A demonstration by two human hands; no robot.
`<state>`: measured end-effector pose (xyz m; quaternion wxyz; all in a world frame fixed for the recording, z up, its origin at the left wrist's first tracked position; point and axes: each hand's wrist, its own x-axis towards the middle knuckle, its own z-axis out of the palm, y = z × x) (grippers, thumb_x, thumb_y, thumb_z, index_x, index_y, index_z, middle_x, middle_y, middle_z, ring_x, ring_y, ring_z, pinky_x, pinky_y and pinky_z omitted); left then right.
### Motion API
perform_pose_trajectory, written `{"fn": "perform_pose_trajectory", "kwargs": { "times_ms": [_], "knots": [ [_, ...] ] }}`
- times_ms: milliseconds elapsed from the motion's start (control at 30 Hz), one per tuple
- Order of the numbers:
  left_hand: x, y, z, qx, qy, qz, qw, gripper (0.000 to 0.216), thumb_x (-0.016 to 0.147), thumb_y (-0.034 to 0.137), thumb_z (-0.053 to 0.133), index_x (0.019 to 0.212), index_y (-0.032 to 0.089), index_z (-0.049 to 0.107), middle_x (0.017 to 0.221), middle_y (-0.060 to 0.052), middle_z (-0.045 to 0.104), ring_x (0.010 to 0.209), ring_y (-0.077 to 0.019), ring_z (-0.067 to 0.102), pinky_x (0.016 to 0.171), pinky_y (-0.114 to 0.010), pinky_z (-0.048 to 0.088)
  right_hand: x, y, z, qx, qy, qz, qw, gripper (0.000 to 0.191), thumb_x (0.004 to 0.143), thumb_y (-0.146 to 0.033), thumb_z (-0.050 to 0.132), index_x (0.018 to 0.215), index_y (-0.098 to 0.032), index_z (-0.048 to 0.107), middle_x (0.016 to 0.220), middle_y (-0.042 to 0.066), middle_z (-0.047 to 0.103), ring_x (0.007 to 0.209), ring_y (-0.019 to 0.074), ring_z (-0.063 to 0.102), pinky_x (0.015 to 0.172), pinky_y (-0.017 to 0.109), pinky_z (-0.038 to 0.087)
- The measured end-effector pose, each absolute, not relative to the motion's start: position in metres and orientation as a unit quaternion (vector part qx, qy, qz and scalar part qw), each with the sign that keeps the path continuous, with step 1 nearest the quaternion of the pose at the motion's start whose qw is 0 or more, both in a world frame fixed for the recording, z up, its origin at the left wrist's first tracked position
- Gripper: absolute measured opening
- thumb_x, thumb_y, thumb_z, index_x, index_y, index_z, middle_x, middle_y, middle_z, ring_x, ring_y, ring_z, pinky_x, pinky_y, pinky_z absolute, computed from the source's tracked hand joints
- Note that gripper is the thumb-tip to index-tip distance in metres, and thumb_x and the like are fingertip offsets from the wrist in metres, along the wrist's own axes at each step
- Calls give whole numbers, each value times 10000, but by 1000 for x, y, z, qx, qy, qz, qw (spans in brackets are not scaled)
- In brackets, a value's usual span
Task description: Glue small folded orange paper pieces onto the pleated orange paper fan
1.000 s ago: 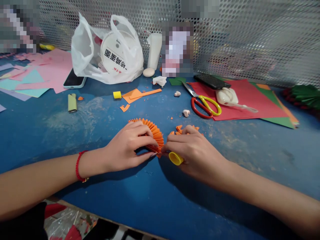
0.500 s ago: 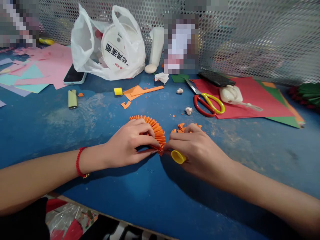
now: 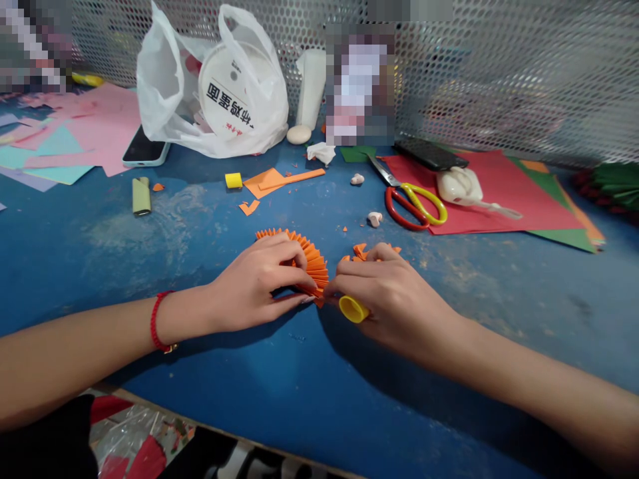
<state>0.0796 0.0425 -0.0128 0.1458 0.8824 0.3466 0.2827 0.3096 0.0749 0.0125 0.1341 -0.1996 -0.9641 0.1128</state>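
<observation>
Left hand [image 3: 254, 283] pinches the orange paper fan [image 3: 313, 261] just beside the right hand [image 3: 394, 299], whose fingers are curled round a yellow tube [image 3: 353, 309]. I judge the fan light, springy and easily crushed; best held by the gathered pleats.

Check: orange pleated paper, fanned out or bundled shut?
Fanned out: the orange pleated paper arcs open past the left hand, pleats splayed.

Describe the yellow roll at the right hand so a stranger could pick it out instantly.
On the blue table, the left hand and right hand meet over an orange pleated paper fan. Tucked under the right hand sits a small yellow roll, its open end toward the camera. The other yellow piece lies loose farther back by orange scraps; this one is gripped in the hand.
</observation>
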Motion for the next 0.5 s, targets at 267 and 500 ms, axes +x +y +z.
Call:
{"fn": "perform_pose_trajectory", "kwargs": {
  "times_ms": [267,500],
  "knots": [
    [82,45,-16,879,338,304,146,91,907,191,648,934,165,731,868,-39,617,826,-149,546,764,-292,421,310,76,12,-216,-960,127,126,216,826,-33,492,831,-161,666,729,14,655,638,154,547,697,333,232],
    [84,45,-14,867,356,306,164,87,901,183,655,903,161,739,863,-42,600,825,-150,535,756,-292,404,309,78,12,-230,-953,150,131,197,815,-16,520,860,-168,639,772,2,672,643,153,562,698,330,243]
  ]
}}
